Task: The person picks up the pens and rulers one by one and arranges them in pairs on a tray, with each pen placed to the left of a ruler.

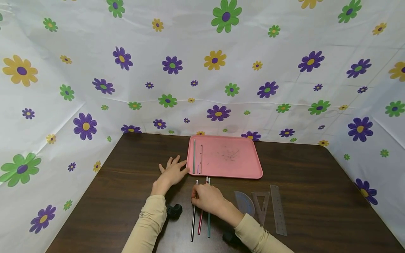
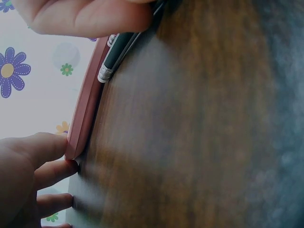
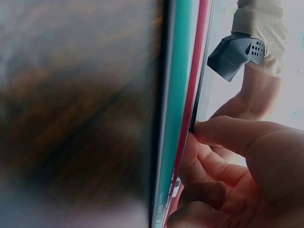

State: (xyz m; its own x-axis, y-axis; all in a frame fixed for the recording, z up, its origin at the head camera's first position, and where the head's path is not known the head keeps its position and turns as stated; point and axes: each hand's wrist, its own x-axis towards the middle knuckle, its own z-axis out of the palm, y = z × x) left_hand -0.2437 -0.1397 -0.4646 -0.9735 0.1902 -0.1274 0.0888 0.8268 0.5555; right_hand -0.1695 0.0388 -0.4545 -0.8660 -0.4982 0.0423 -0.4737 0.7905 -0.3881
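Observation:
My left hand (image 1: 171,174) reaches to the near left corner of a pink tray (image 1: 240,158), fingers spread. In the left wrist view its thumb and forefinger touch the tray corner (image 2: 78,137). Just in front of the tray, my right hand (image 1: 209,198) pinches a black pencil (image 1: 193,225) between thumb and fingertips. Beside it on the table lie a red pencil (image 1: 200,225) and a green pencil (image 1: 209,226), partly covered by the hand. Inside the tray, at its left side, lie another green pencil (image 1: 194,156) and a narrow strip with dark dots (image 1: 201,158).
Right of the pencils lie a clear protractor (image 1: 245,203), a set square (image 1: 267,202) and a clear ruler (image 1: 278,211). Dark marks (image 1: 229,153) show on the tray floor. A flowered curtain (image 1: 190,77) stands behind the brown table (image 1: 316,186).

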